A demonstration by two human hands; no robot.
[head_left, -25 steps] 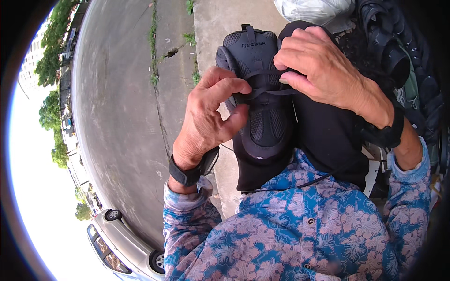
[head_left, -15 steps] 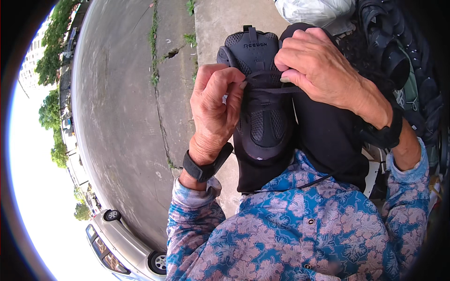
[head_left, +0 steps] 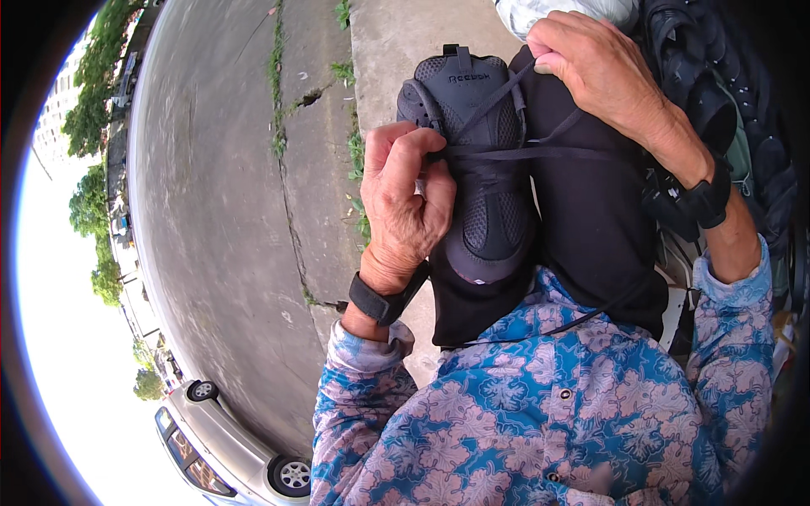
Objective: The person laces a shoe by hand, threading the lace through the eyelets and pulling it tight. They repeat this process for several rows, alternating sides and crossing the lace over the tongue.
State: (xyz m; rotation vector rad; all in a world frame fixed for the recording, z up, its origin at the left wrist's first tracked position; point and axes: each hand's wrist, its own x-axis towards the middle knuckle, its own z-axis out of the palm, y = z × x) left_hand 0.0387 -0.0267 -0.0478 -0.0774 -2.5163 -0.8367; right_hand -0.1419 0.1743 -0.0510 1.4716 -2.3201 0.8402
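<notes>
A black sneaker point(head_left: 491, 221) rests on my thighs, its toe toward me and its heel pull loop away from me. My left hand point(head_left: 407, 185) is closed at the shoe's left lacing edge, thumb and fingers pinched there; the fingertips partly hide what they grip. Away to the upper right, my right hand point(head_left: 595, 72) pinches a dark shoelace point(head_left: 489, 108) that slants up from the lacing taut. Another stretch of lace point(head_left: 548, 153) runs across the shoe and over my dark trouser leg. The upper eyelets on the left flap point(head_left: 415, 103) show no lace.
A white plastic bag point(head_left: 574, 15) lies beyond my knees. Many dark shoes point(head_left: 692, 84) are heaped at the right. To the left, a concrete ledge point(head_left: 396, 34) borders grey pavement point(head_left: 219, 211) with weeds in its cracks. A silver car point(head_left: 224, 438) stands at lower left.
My right hand has moved up and right, away from the shoe, drawing the lace out longer and straighter. The left hand stays at the shoe's left edge, shifted slightly right with it.
</notes>
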